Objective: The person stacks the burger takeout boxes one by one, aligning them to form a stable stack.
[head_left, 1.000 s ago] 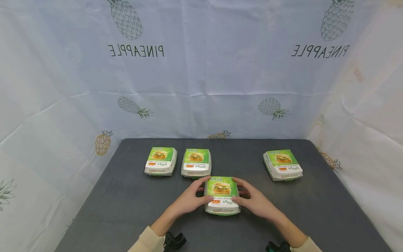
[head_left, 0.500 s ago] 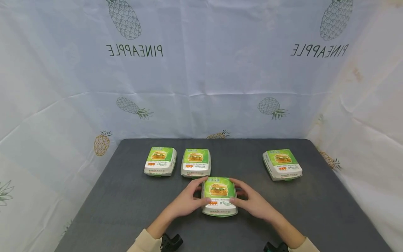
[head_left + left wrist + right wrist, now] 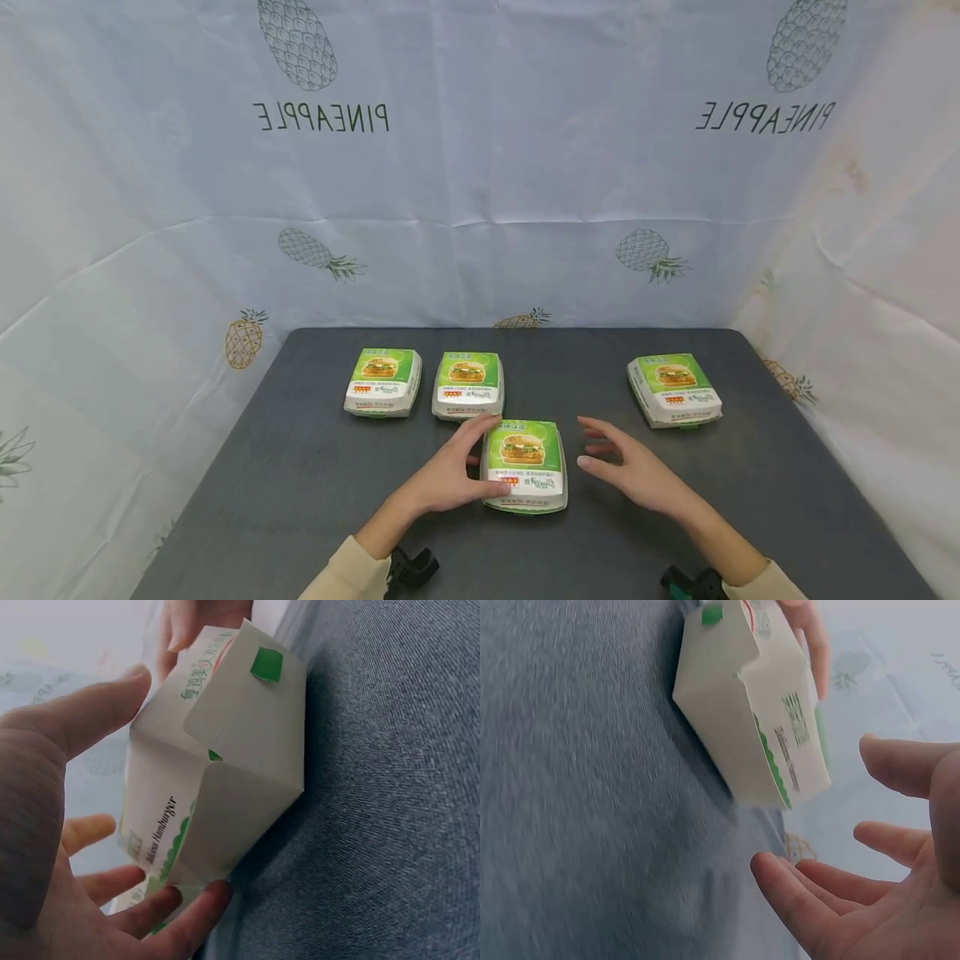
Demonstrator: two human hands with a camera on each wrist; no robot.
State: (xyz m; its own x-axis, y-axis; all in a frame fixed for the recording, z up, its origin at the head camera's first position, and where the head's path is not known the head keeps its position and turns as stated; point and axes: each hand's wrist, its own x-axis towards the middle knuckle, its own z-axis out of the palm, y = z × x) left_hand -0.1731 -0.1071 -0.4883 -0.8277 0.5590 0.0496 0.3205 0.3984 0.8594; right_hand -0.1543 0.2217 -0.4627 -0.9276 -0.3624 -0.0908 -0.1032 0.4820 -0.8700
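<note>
A green-and-white hamburger box [image 3: 525,462] sits at the front middle of the dark table. My left hand [image 3: 453,471] is spread along its left side, with thumb over the front top edge and index finger at the back left corner. In the left wrist view the fingers [image 3: 187,919] are fairly straight beside the printed side of the box [image 3: 240,735]. To the right, my right hand [image 3: 626,467] is apart from the box, its fingers loosely extended around nothing. The right wrist view shows a gap between the right fingers [image 3: 780,889] and the box [image 3: 787,727].
Two matching burger boxes, one at the back left [image 3: 383,383] and one nearer the middle [image 3: 468,385], stand behind my left hand. Another burger box [image 3: 675,390] lies slightly turned at the back right. A pineapple-print cloth [image 3: 480,167] hangs behind the dark table [image 3: 300,500].
My right hand has let go of the front box and moved off to the right. The left thumb has shifted toward the box's front edge. The box slid slightly left early on.
</note>
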